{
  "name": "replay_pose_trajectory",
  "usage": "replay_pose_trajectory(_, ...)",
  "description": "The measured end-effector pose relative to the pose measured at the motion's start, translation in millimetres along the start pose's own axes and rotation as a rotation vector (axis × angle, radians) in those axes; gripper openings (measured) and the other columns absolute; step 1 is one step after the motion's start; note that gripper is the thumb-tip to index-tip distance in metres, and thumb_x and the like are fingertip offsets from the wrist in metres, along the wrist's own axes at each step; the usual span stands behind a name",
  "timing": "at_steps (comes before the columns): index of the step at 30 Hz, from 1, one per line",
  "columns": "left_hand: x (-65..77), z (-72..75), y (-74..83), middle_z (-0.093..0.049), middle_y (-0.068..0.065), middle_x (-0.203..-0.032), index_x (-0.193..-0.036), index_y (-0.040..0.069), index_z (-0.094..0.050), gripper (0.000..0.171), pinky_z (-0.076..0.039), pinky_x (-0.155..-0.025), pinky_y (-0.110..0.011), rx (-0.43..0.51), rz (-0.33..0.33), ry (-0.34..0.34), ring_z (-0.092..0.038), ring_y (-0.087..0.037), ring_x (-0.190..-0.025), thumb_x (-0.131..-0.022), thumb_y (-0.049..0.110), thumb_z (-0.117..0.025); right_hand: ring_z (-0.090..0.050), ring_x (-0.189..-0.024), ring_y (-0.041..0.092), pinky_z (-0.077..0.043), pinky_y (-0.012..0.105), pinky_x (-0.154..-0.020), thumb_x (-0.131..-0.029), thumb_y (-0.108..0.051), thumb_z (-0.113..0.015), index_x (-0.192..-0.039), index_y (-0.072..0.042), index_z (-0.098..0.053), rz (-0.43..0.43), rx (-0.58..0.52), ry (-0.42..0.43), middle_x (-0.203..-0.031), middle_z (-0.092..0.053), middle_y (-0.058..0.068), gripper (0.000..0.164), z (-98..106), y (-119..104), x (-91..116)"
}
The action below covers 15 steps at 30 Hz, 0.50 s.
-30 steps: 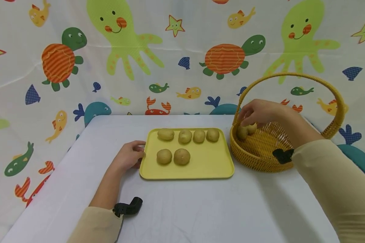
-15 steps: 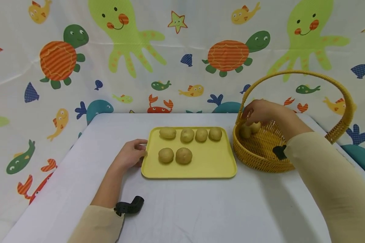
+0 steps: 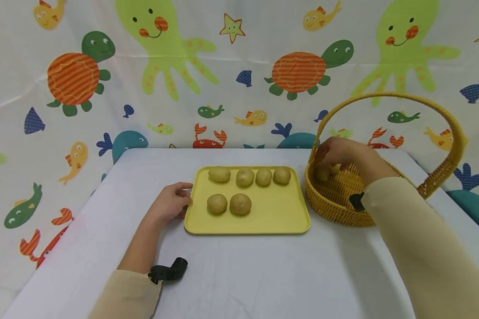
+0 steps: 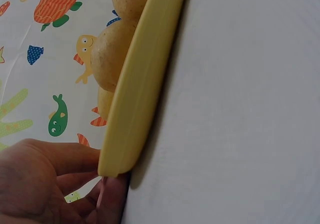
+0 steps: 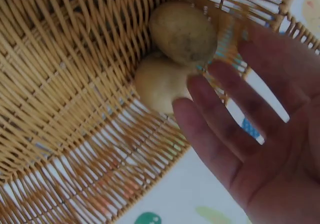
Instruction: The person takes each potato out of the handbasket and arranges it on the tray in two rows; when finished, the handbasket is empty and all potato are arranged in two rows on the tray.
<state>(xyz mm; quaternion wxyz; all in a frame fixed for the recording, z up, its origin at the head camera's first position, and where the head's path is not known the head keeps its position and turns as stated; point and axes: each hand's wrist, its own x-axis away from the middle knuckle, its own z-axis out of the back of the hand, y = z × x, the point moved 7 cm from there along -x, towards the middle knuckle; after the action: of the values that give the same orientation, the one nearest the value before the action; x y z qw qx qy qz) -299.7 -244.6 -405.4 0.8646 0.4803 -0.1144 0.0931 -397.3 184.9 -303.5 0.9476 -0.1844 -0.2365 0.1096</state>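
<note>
My left hand point(image 3: 170, 204) holds the left edge of a yellow tray point(image 3: 279, 217). In the left wrist view, its fingers meet the tray's end above and below the rim. Several potatoes point(image 3: 240, 204) lie on the tray, a row at the back and two nearer the front. My right hand point(image 5: 270, 119) reaches inside a wicker basket point(image 3: 323, 208), fingers spread and holding nothing. Just beyond its fingertips in the right wrist view, two potatoes point(image 5: 184, 32) rest against the basket wall, one partly over the other.
The basket's tall arched handle point(image 3: 399, 95) rises over my right forearm. A white cloth covers the table point(image 3: 263, 274). Behind hangs a curtain point(image 3: 223, 66) printed with sea animals.
My right hand has sunk lower into the basket, towards the potatoes. The head view has shifted slightly. The left hand and the tray's potatoes keep their places.
</note>
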Motion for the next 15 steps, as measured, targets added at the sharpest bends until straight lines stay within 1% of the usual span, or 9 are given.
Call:
replay_pose_trajectory(4, 1.1, 1.1, -1.4, -0.054, -0.019, -0.137, -0.155, 0.01, -0.046, 0.055, -0.06, -0.073, -0.029, -0.008, 0.0, 0.003, -0.061, -0.028, -0.105, -0.1, 0.009, -0.056, -0.054, -0.128, 0.05, -0.06, 0.054, -0.09, -0.094, -0.022, -0.067, -0.147, 0.001, -0.051, -0.033, -0.019, -0.051, -0.15, -0.048, 0.029, 0.06, -6.7, 2.7, -3.8)
replay_pose_trajectory(7, 2.0, 1.5, -2.2, -0.054, -0.019, -0.136, -0.154, 0.01, -0.046, 0.055, -0.06, -0.072, -0.029, -0.007, 0.0, 0.004, -0.061, -0.027, -0.103, -0.1, 0.009, -0.056, -0.056, -0.128, 0.049, -0.06, 0.053, -0.089, -0.093, -0.023, -0.068, -0.148, 0.0, -0.05, -0.041, -0.024, -0.063, -0.152, -0.047, 0.029, 0.063, -10.2, 3.8, -6.2)
replay_pose_trajectory(10, 2.9, 1.7, -1.8, -0.054, -0.019, -0.136, -0.154, 0.01, -0.046, 0.055, -0.059, -0.071, -0.029, -0.008, -0.001, 0.001, -0.061, -0.026, -0.102, -0.1, 0.008, -0.056, -0.06, -0.121, 0.044, -0.059, 0.052, -0.09, -0.091, -0.022, -0.07, -0.145, -0.002, -0.054, -0.036, -0.037, -0.064, -0.145, -0.053, 0.026, 0.059, -14.0, 3.4, -7.3)
replay_pose_trajectory(13, 2.5, 1.7, -1.3, -0.054, -0.019, -0.136, -0.155, 0.01, -0.045, 0.056, -0.059, -0.072, -0.028, -0.01, -0.003, -0.004, -0.061, -0.027, -0.103, -0.1, 0.009, -0.056, -0.062, -0.113, 0.04, -0.059, 0.052, -0.09, -0.091, -0.02, -0.07, -0.139, -0.001, -0.058, -0.043, -0.051, -0.057, -0.136, -0.058, 0.024, 0.053, -15.9, 3.9, -7.4)
replay_pose_trajectory(15, 2.2, 2.0, -0.3, -0.054, -0.019, -0.136, -0.155, 0.01, -0.045, 0.056, -0.059, -0.072, -0.028, -0.009, -0.007, -0.005, -0.06, -0.027, -0.104, -0.1, 0.009, -0.056, -0.062, -0.112, 0.04, -0.06, 0.051, -0.09, -0.091, -0.019, -0.07, -0.138, 0.0, -0.058, -0.05, -0.064, -0.057, -0.134, -0.059, 0.025, 0.052, -16.7, 5.4, -8.4)
